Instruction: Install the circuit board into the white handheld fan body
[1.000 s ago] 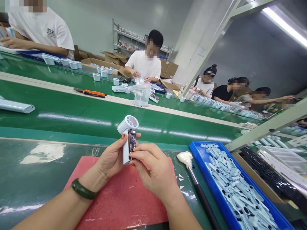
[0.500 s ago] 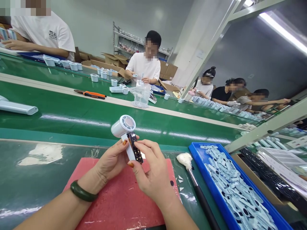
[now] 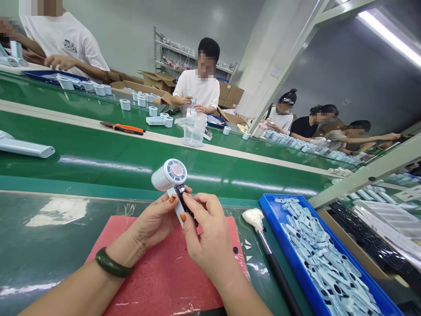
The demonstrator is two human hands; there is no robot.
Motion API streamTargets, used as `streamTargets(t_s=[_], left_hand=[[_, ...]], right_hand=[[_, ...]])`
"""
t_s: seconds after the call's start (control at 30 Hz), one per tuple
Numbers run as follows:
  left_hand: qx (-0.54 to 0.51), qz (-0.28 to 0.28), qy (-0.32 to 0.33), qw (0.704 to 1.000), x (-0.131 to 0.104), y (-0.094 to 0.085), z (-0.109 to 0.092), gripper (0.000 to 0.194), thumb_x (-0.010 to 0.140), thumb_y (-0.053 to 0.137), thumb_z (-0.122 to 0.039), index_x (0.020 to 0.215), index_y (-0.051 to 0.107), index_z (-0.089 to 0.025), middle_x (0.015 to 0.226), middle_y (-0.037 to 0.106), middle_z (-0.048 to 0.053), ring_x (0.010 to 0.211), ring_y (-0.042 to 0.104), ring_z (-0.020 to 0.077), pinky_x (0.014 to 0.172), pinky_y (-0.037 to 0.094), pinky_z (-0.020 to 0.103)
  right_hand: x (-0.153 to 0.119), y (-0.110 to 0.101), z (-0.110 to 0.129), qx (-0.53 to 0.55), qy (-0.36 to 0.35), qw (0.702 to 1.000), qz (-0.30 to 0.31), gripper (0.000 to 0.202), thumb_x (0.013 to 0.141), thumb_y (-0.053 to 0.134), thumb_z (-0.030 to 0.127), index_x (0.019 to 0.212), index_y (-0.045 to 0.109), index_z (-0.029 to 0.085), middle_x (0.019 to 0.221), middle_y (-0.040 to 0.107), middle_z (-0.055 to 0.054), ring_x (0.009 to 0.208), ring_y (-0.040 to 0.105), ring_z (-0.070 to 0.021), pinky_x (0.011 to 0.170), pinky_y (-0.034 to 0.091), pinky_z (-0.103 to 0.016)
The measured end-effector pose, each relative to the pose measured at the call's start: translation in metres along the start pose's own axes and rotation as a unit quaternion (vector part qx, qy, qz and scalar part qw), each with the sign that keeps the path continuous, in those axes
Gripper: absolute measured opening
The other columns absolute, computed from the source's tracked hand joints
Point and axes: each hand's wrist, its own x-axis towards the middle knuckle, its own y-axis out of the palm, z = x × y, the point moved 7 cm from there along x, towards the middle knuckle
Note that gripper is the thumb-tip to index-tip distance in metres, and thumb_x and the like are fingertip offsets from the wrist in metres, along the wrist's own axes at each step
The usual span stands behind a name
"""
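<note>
Left hand (image 3: 154,221) grips the white handle of a small fan (image 3: 171,180), head tilted up-left, held above the red mat (image 3: 158,281) at the counter's near edge. Right hand (image 3: 205,239) pinches the dark circuit board (image 3: 186,206) seated in the handle's open side, thumb and fingertips on it. Blue tray (image 3: 279,237) of pale blue parts sits right of the mat; a brush (image 3: 259,226) lies between them.
</note>
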Motion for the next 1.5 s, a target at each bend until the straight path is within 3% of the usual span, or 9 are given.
streamTargets(t_s=[0.13,0.3,0.53,0.7,0.9,1.1,1.37,1.5], left_hand=[[0.016,0.027,-0.003,1.0,0.0,0.003,0.0,0.046,0.068,0.097,-0.03,0.109,0.078,-0.022,0.097,0.077,0.003,0.083,0.072,0.0153,0.074,0.061,0.02],[0.025,0.021,0.0,0.999,0.0,0.003,-0.001,0.035,0.069,0.096,-0.031,0.098,0.08,-0.019,0.092,0.076,0.003,0.083,0.072,0.0161,0.073,0.061,0.02],[0.039,0.023,0.003,0.999,0.0,0.004,-0.003,0.038,0.068,0.097,-0.036,0.098,0.08,-0.019,0.092,0.074,0.004,0.082,0.071,0.0166,0.074,0.062,0.023],[0.058,-0.001,0.002,0.998,0.001,0.0,-0.001,0.042,0.067,0.097,-0.042,0.097,0.079,-0.018,0.09,0.072,0.005,0.077,0.068,0.0144,0.068,0.06,0.02],[0.059,-0.025,0.002,0.998,0.002,-0.001,-0.001,0.041,0.064,0.099,-0.039,0.095,0.08,-0.018,0.092,0.074,0.006,0.084,0.069,0.0181,0.074,0.063,0.025],[0.049,-0.033,0.027,0.998,0.004,-0.004,-0.004,0.038,0.069,0.096,-0.034,0.097,0.079,-0.014,0.094,0.075,0.008,0.082,0.067,0.0164,0.071,0.059,0.021],[0.05,-0.069,0.08,0.993,0.007,-0.009,-0.02,0.051,0.06,0.1,-0.044,0.096,0.079,-0.015,0.086,0.072,0.006,0.075,0.065,0.0161,0.067,0.058,0.024],[0.06,-0.085,0.086,0.991,0.006,-0.012,-0.02,0.055,0.058,0.1,-0.046,0.097,0.077,-0.014,0.088,0.072,0.006,0.078,0.065,0.0159,0.071,0.059,0.025]], right_hand=[[0.001,-0.002,0.0,0.005,-0.002,1.0,0.005,0.037,0.105,0.05,0.018,0.139,0.064,0.016,0.122,0.058,-0.01,0.11,0.056,-0.0228,0.094,0.05,-0.036],[0.002,-0.003,-0.003,0.012,0.007,1.0,0.012,0.037,0.103,0.051,0.02,0.138,0.064,0.017,0.121,0.059,-0.01,0.107,0.058,-0.0234,0.093,0.053,-0.038],[0.002,0.0,-0.003,0.011,0.008,1.0,0.014,0.039,0.101,0.053,0.019,0.138,0.064,0.021,0.12,0.059,-0.01,0.106,0.059,-0.024,0.093,0.054,-0.039],[0.001,0.002,-0.004,-0.012,0.005,1.0,0.012,0.04,0.101,0.052,0.019,0.138,0.065,0.018,0.122,0.059,-0.011,0.106,0.057,-0.0254,0.093,0.054,-0.041],[0.002,0.003,-0.008,-0.019,0.013,1.0,0.007,0.038,0.101,0.053,0.018,0.137,0.065,0.02,0.123,0.061,-0.01,0.107,0.058,-0.0257,0.096,0.054,-0.042],[0.002,0.002,-0.011,-0.035,0.02,0.999,-0.013,0.036,0.103,0.054,0.023,0.138,0.063,0.019,0.124,0.064,-0.01,0.107,0.059,-0.0266,0.099,0.052,-0.045],[0.0,0.003,-0.021,-0.004,0.077,0.997,-0.01,0.037,0.105,0.049,0.026,0.137,0.068,0.023,0.113,0.063,-0.008,0.102,0.06,-0.024,0.089,0.053,-0.041],[0.0,0.008,-0.028,0.056,0.113,0.992,-0.007,0.037,0.103,0.05,0.027,0.134,0.069,0.022,0.111,0.064,-0.007,0.095,0.065,-0.0195,0.077,0.055,-0.032]])
